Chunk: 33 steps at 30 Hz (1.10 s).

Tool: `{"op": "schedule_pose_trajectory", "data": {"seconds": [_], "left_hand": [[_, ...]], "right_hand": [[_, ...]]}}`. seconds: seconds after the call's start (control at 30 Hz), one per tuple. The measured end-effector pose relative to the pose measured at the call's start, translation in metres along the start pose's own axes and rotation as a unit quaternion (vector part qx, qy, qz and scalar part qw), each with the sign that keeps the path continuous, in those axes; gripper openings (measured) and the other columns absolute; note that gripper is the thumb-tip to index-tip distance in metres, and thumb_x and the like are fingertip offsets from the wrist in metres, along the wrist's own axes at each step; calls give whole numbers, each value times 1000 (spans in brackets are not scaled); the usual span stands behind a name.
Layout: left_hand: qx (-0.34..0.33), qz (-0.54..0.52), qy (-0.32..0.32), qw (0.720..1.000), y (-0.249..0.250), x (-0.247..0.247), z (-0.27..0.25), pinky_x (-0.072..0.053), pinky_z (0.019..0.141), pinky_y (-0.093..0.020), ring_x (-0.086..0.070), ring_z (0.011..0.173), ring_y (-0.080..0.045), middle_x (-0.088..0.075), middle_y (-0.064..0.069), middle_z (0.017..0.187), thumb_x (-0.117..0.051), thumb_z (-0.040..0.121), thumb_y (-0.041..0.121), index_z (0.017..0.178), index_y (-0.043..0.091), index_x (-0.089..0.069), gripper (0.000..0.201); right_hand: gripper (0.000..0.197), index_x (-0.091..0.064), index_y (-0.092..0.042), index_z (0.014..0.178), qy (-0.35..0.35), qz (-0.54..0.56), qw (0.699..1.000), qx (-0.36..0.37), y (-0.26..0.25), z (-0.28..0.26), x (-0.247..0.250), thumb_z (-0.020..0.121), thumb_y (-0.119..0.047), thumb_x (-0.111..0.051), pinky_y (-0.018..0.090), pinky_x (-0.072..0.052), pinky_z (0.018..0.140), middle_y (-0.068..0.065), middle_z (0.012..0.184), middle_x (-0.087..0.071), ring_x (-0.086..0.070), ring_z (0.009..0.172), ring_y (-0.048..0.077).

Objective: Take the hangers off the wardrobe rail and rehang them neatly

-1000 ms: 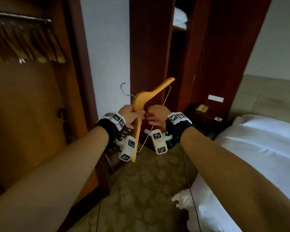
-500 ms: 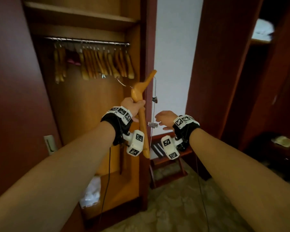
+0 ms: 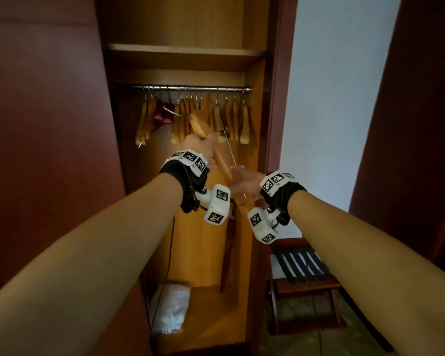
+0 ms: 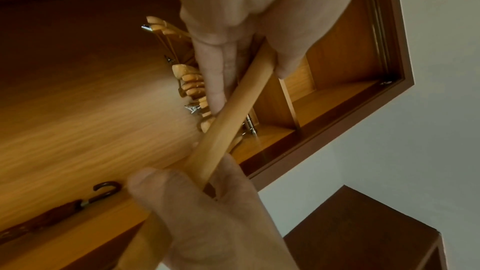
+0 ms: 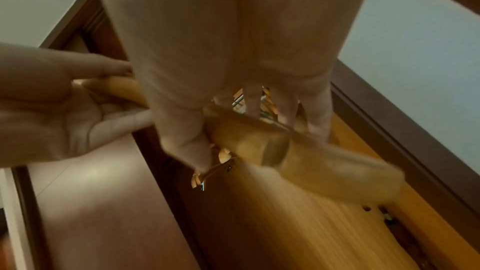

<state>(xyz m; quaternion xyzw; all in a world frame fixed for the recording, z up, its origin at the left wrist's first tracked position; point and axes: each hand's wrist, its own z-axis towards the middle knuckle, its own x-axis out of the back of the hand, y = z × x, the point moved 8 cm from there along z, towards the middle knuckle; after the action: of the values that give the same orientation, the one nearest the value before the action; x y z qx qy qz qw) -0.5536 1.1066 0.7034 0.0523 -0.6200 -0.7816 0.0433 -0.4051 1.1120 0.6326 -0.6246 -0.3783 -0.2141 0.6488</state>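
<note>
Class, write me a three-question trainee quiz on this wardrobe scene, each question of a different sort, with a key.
1. True or false: the rail is bare.
2. Where does the left hand grip the wooden hanger? A) its metal hook B) its wooden arm C) its wire bar
3. Fill in: leaning upright low down, below the rail, is a folded ____.

Key:
1. False; a row of hangers hangs on it.
2. B
3. umbrella
</note>
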Motion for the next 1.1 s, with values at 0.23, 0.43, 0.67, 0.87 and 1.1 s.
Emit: {"op": "schedule_pose_trajectory", "data": {"seconds": [0.23,0.43,0.67,0.87,1.1], "left_hand": [[-27,-41,61,997,13,20,36,-61,66,-47,-69,82,-27,-65,-13,94,-62,92,30,93,9,-56,21],[-48,1,70,996,18,55,80,-61,67,-39,-70,87,-21,-67,-6,95,-57,94,38,95,14,-56,24],[-92,31,40,994,26,98,145,-60,73,-41,-67,89,-19,-64,-2,98,-48,96,50,112,17,-54,38],[-102,73,31,992,32,138,206,-59,74,-43,-66,89,-22,-66,-9,104,-49,96,47,112,13,-56,38],[-67,123,13,990,21,181,255,-59,77,-43,-65,98,-21,-65,-3,104,-55,95,38,108,21,-57,22]], "right_hand": [[63,-40,-24,122,209,45,974,73,-18,40,32,72,-28,-77,26,-42,54,3,119,-35,-48,94,20],[67,-38,-24,141,202,75,967,134,-56,75,32,81,-23,-68,18,-38,48,-6,90,-54,-51,68,5],[44,-52,-24,126,172,80,969,156,-113,145,20,84,-25,-65,20,-41,50,-5,81,-57,-55,68,13],[48,-51,-27,129,133,114,975,135,-168,212,-1,83,-39,-57,26,-45,53,1,91,-61,-60,72,19],[24,-54,-17,110,76,291,946,118,-225,256,-19,92,-33,-51,27,-45,51,8,75,-56,-56,57,22]]}}
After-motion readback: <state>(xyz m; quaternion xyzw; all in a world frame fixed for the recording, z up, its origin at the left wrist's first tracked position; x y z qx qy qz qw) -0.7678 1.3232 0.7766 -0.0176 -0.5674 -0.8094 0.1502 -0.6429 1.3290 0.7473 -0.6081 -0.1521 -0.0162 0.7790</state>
